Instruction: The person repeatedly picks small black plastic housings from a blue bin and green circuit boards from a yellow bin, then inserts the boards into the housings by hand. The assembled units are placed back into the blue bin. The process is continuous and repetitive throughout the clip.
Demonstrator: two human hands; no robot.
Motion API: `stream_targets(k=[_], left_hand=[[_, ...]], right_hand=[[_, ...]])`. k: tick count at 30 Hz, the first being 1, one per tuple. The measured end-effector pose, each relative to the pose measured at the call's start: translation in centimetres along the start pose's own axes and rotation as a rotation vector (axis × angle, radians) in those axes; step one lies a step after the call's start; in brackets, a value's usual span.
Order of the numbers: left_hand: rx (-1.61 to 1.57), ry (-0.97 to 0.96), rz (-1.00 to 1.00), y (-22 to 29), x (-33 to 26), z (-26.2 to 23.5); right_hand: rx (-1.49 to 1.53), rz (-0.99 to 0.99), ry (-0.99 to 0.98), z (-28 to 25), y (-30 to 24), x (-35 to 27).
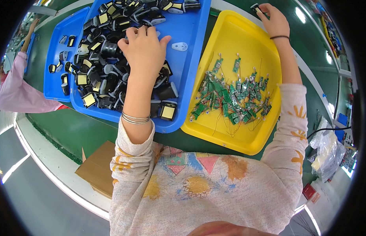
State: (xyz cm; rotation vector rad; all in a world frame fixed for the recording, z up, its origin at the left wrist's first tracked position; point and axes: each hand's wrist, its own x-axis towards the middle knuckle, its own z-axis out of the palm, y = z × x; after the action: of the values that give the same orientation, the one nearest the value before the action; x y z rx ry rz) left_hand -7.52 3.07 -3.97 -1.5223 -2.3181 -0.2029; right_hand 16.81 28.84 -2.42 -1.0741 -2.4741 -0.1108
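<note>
My left hand (143, 49) reaches over a large blue tray (189, 67) heaped with black plastic housings (110, 80), many carrying a pale yellow square pad. Its fingers are spread with the thumb out to the side, their tips bent down among the housings. A loose grey-white oval cover (179, 47) lies beside the thumb on the tray floor. Past the far right corner of a yellow tray (226, 29), my right hand (276, 21) pinches a small black housing (255, 7) between thumb and fingers. Green circuit boards with thin wires (234, 96) lie piled in the yellow tray.
A smaller blue tray (53, 88) at the left holds several housings. Another person's pink sleeve (20, 88) is at the far left. A cardboard box (98, 167) stands below the green table's (57, 129) near edge. Clear plastic bags (326, 147) lie at the right.
</note>
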Motion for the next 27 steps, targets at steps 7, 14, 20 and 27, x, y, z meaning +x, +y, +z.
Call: stream_targets(k=[7, 14, 20, 27], left_hand=[[0.005, -0.01, -0.021, 0.1, 0.0, -1.0], [0.003, 0.019, 0.046, -0.5, -0.4, -0.5], [-0.103, -0.004, 0.03, 0.0, -0.1, -1.9], [-1.003, 0.046, -0.088, 1.9, 0.0, -3.9]], right_hand=[[0.347, -0.356, -0.236, -3.3, -11.5, -8.3], [0.259, -0.462, -0.392, -3.9, -12.1, -8.5], [0.461, -0.228, -0.507, -3.7, -12.0, -9.5], [0.363, -0.331, -0.479, -3.5, -12.1, -9.3]])
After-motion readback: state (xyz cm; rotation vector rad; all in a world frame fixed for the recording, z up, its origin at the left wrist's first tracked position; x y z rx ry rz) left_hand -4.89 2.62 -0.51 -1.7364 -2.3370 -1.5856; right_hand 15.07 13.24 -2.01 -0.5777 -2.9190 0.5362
